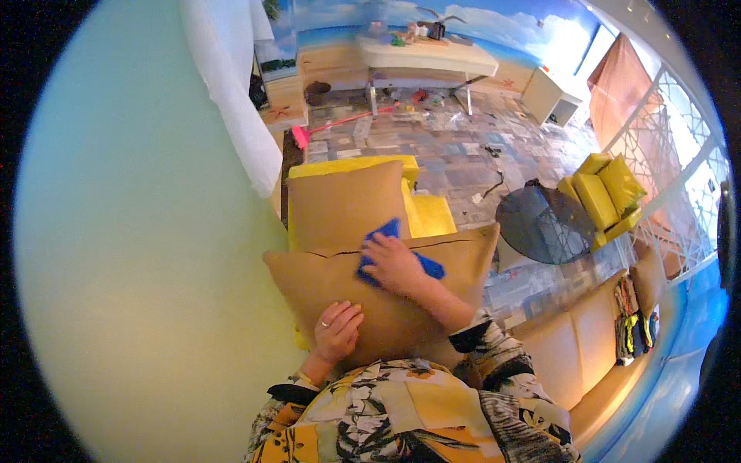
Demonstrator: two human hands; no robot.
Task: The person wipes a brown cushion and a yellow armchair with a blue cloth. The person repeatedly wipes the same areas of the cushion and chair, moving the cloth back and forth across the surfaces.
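A tan cushion [399,312] with a dark seam line along its far edge lies right in front of me. My right hand [395,263] presses a blue cloth [428,266] onto the upper middle of this cushion; parts of the cloth stick out on both sides of the hand. Nearer my body, my left hand [340,331], with a ring on one finger, rests on the cushion's left part with its fingers bent together and no object in it. Beyond lies a second tan cushion [347,202] on a yellow upholstered seat [431,214].
A wall [162,260] rises close on my left. To the right stand a round dark table [544,223], a yellow armchair [596,199] and a tan sofa [579,353] with folded clothes [634,330]. A red-headed broom [301,137] and litter lie on the floor near a white table [428,57].
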